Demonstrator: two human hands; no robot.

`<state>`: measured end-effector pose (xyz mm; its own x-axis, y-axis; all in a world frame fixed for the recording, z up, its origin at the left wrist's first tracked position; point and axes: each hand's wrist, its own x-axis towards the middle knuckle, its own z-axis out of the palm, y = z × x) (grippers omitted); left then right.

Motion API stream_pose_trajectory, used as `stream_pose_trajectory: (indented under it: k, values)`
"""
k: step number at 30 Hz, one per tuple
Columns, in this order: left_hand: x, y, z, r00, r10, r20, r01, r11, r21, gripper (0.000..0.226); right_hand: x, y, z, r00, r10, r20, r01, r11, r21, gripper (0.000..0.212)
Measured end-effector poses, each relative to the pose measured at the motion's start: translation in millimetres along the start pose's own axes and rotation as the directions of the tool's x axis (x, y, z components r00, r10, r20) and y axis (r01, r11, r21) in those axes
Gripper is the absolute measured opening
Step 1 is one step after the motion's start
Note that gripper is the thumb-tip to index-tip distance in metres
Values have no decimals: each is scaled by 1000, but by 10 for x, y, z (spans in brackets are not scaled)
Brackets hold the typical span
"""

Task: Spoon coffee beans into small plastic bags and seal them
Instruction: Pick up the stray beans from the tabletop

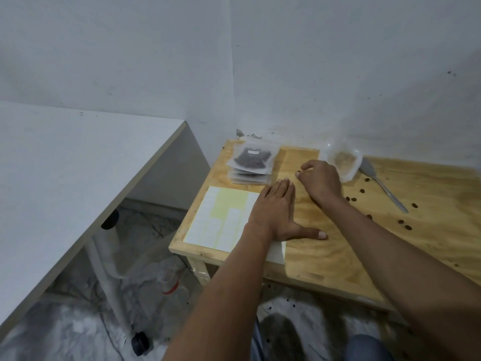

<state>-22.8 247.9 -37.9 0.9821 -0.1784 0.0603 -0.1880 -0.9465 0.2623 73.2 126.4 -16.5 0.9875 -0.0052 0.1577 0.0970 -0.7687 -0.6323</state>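
Wood surface (338, 251): pale plywood set into the corner of two white walls, carrying all the task things.
Left hand (276, 214): lies flat, palm down, fingers straight and together, thumb spread out to the right; it presses on the right part of the label sheet and holds nothing.
Right hand (321, 179): fingers curled, with the thumb and forefinger tips pinching a single dark bean (298, 174) just above the wood, between the stack of bags and the open bag.
Label sheet (221, 220): white sheet with a pale yellow area where labels are gone, lying at the front left corner of the surface, partly under the left hand.
Filled bags (251, 162): a stack of small clear plastic bags at the back left corner; the top one shows dark coffee beans and a small white label.
Open bag (343, 162): clear, near the back wall just beyond the right hand, its mouth gaping; what lies in it is too blurred to tell.
Spoon (382, 185): metal, lying flat just right of the open bag, handle pointing toward the front right.
Loose beans (402, 221): scattered over the wood on both sides of the spoon handle, with a few more on the floor below the front edge.
White desk (78, 178): stands to the left, apart from the wood surface.
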Motion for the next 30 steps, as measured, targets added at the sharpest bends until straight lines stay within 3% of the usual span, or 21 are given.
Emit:
stream_pose_trajectory:
  k: [8,12,14,17,19,21,23,27,30]
  values:
    - [-5,3,-9,1000,2,-5,-3,1000,-12,144,114,-4,132,997,-70,-14,67,982,-178,23]
    - [-9,5,-14,1000,7,-7,-7,1000,-6,144,136,-13,150,996,-92,21,94,954,-286,30]
    - [-5,6,-10,1000,7,-7,-7,1000,-8,145,115,-38,85,997,-76,21,79,982,-170,33]
    - [-4,2,-7,1000,5,-9,-5,1000,2,146,101,-129,-120,998,53,28,-58,962,268,37]
    - [0,-4,-7,1000,2,3,-2,1000,1,146,133,-171,-288,960,253,119,-274,766,582,33]
    - [-1,-4,-15,1000,2,17,-2,1000,8,146,159,-106,-466,900,359,246,-413,523,746,29]
    - [-3,1,-23,999,8,33,-9,1000,22,146,168,22,-632,873,370,318,-459,401,793,29]
    - [0,-11,-18,999,7,53,-10,999,44,147,68,243,-903,851,360,382,-486,263,834,26]
    - [-1,-11,2,998,4,61,-7,999,49,148,-40,416,-1010,846,381,372,-502,338,796,23]
